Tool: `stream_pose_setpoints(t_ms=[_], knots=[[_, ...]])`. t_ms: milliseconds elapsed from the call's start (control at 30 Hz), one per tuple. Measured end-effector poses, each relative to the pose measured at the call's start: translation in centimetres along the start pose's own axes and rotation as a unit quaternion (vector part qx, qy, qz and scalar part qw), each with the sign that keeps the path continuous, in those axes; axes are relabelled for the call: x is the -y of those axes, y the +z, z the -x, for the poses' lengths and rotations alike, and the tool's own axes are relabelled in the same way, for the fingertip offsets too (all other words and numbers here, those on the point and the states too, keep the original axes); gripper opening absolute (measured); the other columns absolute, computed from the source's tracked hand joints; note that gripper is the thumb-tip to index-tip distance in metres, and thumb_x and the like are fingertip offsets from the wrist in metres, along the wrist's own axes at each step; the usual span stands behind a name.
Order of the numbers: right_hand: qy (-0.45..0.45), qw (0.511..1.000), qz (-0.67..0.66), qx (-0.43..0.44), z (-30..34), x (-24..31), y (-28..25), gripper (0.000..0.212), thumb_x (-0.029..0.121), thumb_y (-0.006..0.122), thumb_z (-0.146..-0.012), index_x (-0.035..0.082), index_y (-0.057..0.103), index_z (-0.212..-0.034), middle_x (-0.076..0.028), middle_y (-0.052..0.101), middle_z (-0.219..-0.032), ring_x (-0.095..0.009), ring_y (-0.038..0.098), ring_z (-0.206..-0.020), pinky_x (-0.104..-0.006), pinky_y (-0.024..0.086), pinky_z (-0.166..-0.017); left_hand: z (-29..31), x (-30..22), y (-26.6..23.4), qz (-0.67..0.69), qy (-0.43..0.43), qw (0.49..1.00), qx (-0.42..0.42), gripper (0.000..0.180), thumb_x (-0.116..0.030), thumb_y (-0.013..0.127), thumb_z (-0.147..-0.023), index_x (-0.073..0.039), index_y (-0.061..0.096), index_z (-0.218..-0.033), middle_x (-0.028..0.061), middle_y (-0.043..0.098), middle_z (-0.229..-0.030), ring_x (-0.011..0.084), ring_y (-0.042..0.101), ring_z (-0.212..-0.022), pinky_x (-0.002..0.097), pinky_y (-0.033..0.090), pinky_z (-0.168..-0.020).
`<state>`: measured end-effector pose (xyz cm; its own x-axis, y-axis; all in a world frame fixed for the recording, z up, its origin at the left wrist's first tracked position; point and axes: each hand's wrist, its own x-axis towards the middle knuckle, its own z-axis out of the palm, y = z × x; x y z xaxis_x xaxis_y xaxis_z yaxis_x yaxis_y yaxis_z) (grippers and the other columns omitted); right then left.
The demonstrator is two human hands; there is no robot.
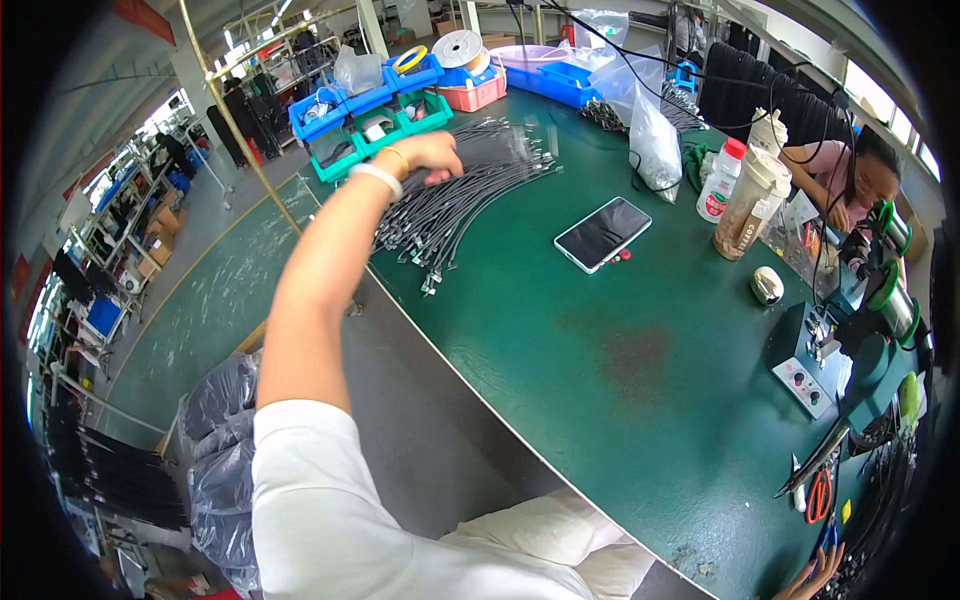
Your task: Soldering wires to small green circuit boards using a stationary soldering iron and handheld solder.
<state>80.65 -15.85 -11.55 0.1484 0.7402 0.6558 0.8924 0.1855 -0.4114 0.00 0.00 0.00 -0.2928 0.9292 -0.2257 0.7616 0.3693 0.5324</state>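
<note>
My left arm stretches forward to a big pile of black cables (470, 190) with small connectors on their ends, lying on the far left of the green table. Over the back of that pile my left hand (430, 158), with a pale band and a bracelet at the wrist, has its fingers curled in. What lies between them is hidden. My right hand (818, 575) shows only in part at the lower right rim. Its fingers are stretched and somewhat apart, beside a blue-handled tool (830, 537) and a dark bunch of cables (880, 530).
A phone (603, 234) lies mid-table. Teal bins (425, 115) and blue bins (370, 95) stand behind the pile. At right are a bottle (720, 185), a cup (750, 210), a control box (803, 370), green-rimmed spools (893, 300) and red-handled scissors (819, 495). A co-worker (850, 170) sits opposite.
</note>
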Motion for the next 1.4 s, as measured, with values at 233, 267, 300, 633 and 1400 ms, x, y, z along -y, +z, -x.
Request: stream_pose_setpoints(t_ms=[233,267,300,633,1400], knots=[[-0.173,0.976,0.13,-0.004,-1.0,4.2,0.8,0.035,0.015,0.046,-0.089,-0.006,0.043,-0.117,-0.019,0.047,-0.116,-0.027,0.055,-0.087,-0.0365,0.043,-0.08,-0.8,-2.0,5.0,-0.375,-0.03,0.923,-0.076,0.014,-0.006,0.061,-0.065,0.004,0.062,-0.075,0.0232,0.061,-0.087,0.0296,0.061,-0.082,0.0332,0.049,-0.073],[-0.153,0.984,0.094,-0.002,-1.0,4.0,0.9,0.035,0.015,0.047,-0.089,-0.006,0.043,-0.116,-0.019,0.047,-0.116,-0.026,0.056,-0.085,-0.0367,0.043,-0.08,-0.7,-1.9,5.7,-0.341,-0.037,0.927,-0.154,0.018,-0.005,0.059,-0.068,0.002,0.063,-0.084,0.0239,0.058,-0.099,0.0305,0.059,-0.092,0.0348,0.048,-0.079],[-0.153,0.984,0.093,0.0,-1.0,3.9,1.0,0.035,0.015,0.047,-0.089,-0.006,0.043,-0.116,-0.019,0.047,-0.116,-0.026,0.056,-0.085,-0.0367,0.043,-0.08,-1.0,-1.7,6.0,-0.341,-0.038,0.927,-0.153,0.018,-0.005,0.059,-0.068,0.002,0.063,-0.084,0.0239,0.058,-0.099,0.0305,0.059,-0.092,0.0348,0.048,-0.079],[-0.176,0.974,0.145,-0.006,-1.8,3.1,2.1,0.032,0.015,0.053,-0.086,-0.007,0.048,-0.108,-0.02,0.044,-0.118,-0.027,0.055,-0.088,-0.0332,0.048,-0.073,-1.4,-4.6,3.1,-0.359,-0.058,0.915,-0.177,0.02,-0.012,0.053,-0.07,-0.002,0.065,-0.082,0.0165,0.063,-0.08,0.0257,0.062,-0.079,0.0311,0.049,-0.071],[-0.127,0.987,0.1,0.02,-2.6,0.7,1.1,0.031,0.008,0.055,-0.083,-0.005,0.048,-0.11,-0.02,0.044,-0.117,-0.026,0.057,-0.08,-0.0342,0.047,-0.074,3.7,-5.6,2.4,0.387,0.083,0.918,-0.007,0.02,-0.009,0.062,-0.076,-0.001,0.049,-0.088,-0.0006,0.046,-0.059,0.005,0.041,-0.042,0.0196,0.039,-0.04]])
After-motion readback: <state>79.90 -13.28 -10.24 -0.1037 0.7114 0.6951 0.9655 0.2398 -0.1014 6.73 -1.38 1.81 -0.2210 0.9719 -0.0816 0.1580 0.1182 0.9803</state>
